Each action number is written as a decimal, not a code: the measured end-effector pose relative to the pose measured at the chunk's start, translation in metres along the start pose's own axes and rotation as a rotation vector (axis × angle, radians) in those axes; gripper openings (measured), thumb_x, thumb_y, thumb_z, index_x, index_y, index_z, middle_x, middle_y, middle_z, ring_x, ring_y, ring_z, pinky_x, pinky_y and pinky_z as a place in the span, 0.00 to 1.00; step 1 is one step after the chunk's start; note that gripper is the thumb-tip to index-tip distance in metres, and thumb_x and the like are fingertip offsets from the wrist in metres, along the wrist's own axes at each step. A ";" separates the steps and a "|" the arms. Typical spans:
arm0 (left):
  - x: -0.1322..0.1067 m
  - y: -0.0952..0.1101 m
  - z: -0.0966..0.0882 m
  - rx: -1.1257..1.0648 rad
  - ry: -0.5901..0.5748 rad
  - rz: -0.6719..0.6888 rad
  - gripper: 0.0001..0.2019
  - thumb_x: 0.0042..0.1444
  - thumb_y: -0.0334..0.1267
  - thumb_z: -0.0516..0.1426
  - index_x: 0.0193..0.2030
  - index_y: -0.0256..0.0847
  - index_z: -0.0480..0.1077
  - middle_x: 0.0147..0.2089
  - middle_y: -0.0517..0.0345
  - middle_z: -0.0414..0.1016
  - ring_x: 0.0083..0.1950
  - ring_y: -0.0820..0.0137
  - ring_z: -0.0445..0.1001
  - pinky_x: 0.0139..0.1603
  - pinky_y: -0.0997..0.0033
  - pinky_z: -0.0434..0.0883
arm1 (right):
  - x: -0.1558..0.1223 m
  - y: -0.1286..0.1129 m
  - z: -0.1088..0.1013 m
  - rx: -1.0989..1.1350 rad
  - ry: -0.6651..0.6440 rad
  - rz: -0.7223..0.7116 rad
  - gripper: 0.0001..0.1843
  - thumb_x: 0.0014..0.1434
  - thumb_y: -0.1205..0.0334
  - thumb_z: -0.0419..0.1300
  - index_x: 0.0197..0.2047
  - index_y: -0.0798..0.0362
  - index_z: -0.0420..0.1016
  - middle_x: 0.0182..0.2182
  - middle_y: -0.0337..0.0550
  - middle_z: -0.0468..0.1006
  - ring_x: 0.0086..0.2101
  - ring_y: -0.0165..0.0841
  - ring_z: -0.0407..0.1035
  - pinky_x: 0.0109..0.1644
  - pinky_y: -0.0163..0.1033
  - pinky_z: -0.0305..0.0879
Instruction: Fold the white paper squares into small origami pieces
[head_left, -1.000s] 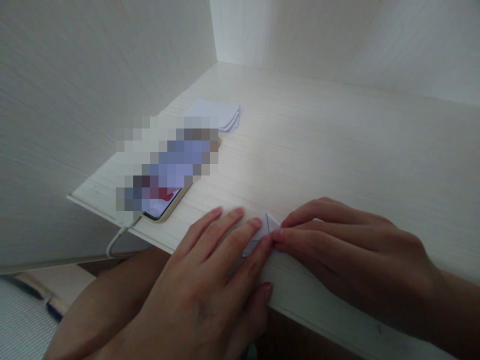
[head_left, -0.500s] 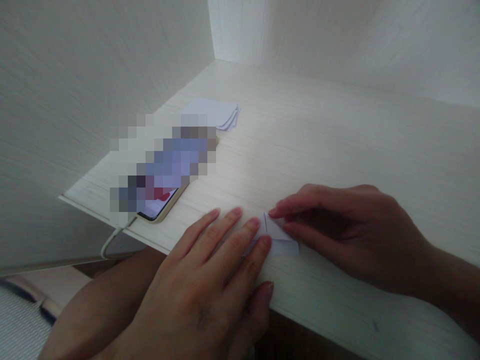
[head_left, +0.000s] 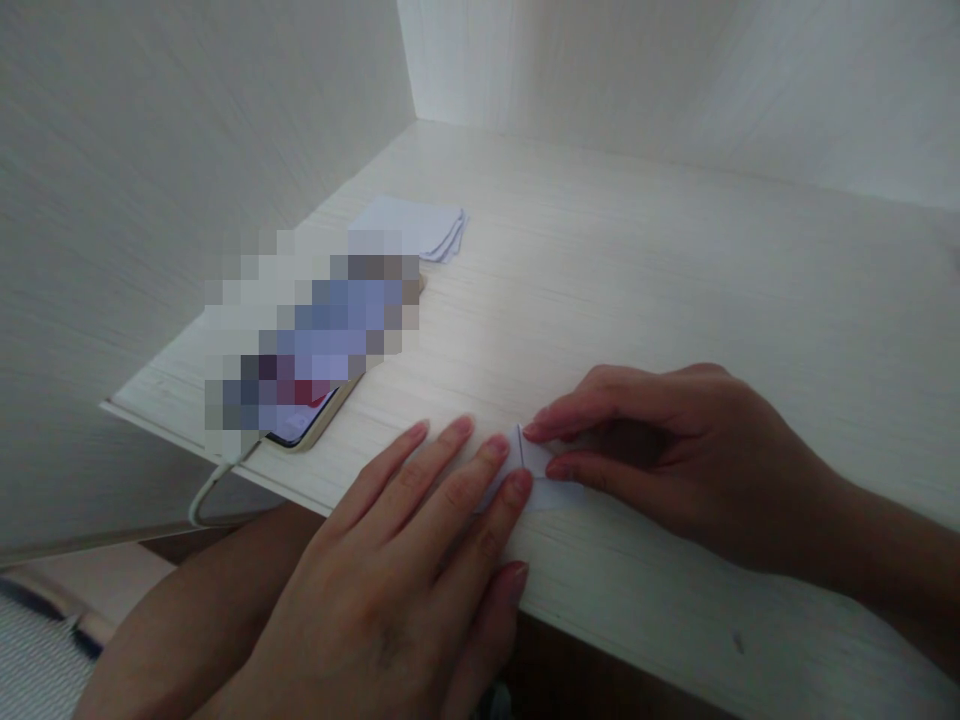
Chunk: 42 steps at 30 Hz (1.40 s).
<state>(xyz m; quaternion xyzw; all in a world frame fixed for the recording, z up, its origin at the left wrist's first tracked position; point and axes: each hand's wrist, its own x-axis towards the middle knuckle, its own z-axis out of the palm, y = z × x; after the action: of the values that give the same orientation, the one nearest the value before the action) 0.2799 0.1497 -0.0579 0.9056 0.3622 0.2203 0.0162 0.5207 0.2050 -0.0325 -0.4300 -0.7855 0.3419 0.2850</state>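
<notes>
Small folded paper (head_left: 534,470) (white), flat.

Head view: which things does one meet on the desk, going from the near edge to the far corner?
Left hand → small folded paper, pressed by both hands → phone with its cable → stack of white paper squares.

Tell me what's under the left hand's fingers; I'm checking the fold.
A small folded white paper lies flat beneath the left hand; only its right part shows. The rest is covered.
</notes>
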 end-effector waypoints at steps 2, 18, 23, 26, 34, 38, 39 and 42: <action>-0.001 0.000 0.000 0.011 0.000 0.013 0.18 0.69 0.36 0.55 0.64 0.37 0.72 0.67 0.51 0.75 0.72 0.58 0.68 0.74 0.51 0.66 | 0.000 0.000 0.000 0.011 -0.003 0.014 0.06 0.60 0.64 0.69 0.42 0.48 0.85 0.35 0.37 0.87 0.31 0.30 0.81 0.34 0.34 0.79; -0.002 0.001 0.001 0.037 -0.046 0.038 0.22 0.68 0.34 0.55 0.68 0.33 0.67 0.71 0.47 0.70 0.76 0.57 0.63 0.76 0.50 0.63 | -0.001 -0.001 0.002 0.017 -0.001 0.072 0.05 0.59 0.63 0.69 0.41 0.47 0.84 0.37 0.40 0.87 0.33 0.35 0.82 0.38 0.38 0.80; -0.005 0.000 -0.001 0.042 -0.056 0.046 0.23 0.68 0.32 0.55 0.69 0.31 0.66 0.71 0.48 0.70 0.77 0.58 0.61 0.77 0.53 0.62 | -0.002 -0.002 0.001 -0.032 0.016 0.022 0.04 0.61 0.64 0.69 0.41 0.47 0.83 0.37 0.39 0.87 0.34 0.35 0.82 0.37 0.38 0.80; -0.005 -0.001 -0.001 0.048 -0.062 0.050 0.24 0.68 0.32 0.55 0.69 0.31 0.65 0.73 0.47 0.68 0.78 0.58 0.59 0.78 0.52 0.61 | -0.001 -0.002 0.001 -0.044 0.013 0.012 0.05 0.60 0.64 0.69 0.41 0.46 0.83 0.37 0.39 0.87 0.35 0.35 0.82 0.37 0.39 0.80; -0.001 0.001 -0.001 0.052 -0.034 0.053 0.21 0.68 0.33 0.54 0.66 0.31 0.69 0.70 0.46 0.71 0.75 0.58 0.64 0.75 0.53 0.65 | -0.001 -0.003 0.002 -0.086 0.003 -0.005 0.06 0.59 0.65 0.69 0.41 0.47 0.83 0.36 0.39 0.86 0.34 0.34 0.81 0.38 0.38 0.78; -0.002 0.000 -0.001 0.054 -0.065 0.059 0.23 0.67 0.32 0.54 0.68 0.31 0.67 0.72 0.46 0.69 0.76 0.56 0.62 0.76 0.51 0.64 | -0.001 -0.004 0.003 -0.092 0.025 -0.025 0.05 0.59 0.65 0.69 0.41 0.48 0.83 0.35 0.38 0.86 0.33 0.33 0.81 0.39 0.38 0.77; -0.002 0.000 -0.001 0.053 -0.070 0.062 0.24 0.67 0.31 0.54 0.69 0.31 0.66 0.72 0.46 0.69 0.76 0.56 0.61 0.76 0.50 0.64 | -0.001 -0.004 0.003 -0.093 0.028 -0.025 0.05 0.59 0.65 0.69 0.40 0.48 0.83 0.35 0.39 0.86 0.32 0.33 0.81 0.39 0.38 0.77; -0.002 0.000 -0.001 0.042 -0.072 0.063 0.24 0.67 0.30 0.54 0.69 0.32 0.67 0.72 0.45 0.68 0.77 0.55 0.60 0.76 0.49 0.64 | -0.001 -0.005 0.003 -0.098 0.029 -0.021 0.05 0.59 0.66 0.69 0.40 0.48 0.83 0.35 0.39 0.86 0.32 0.34 0.81 0.38 0.38 0.77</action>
<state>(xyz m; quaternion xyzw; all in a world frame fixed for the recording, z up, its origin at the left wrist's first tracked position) 0.2783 0.1478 -0.0574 0.9239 0.3375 0.1805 0.0031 0.5165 0.2013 -0.0306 -0.4401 -0.8016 0.2938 0.2784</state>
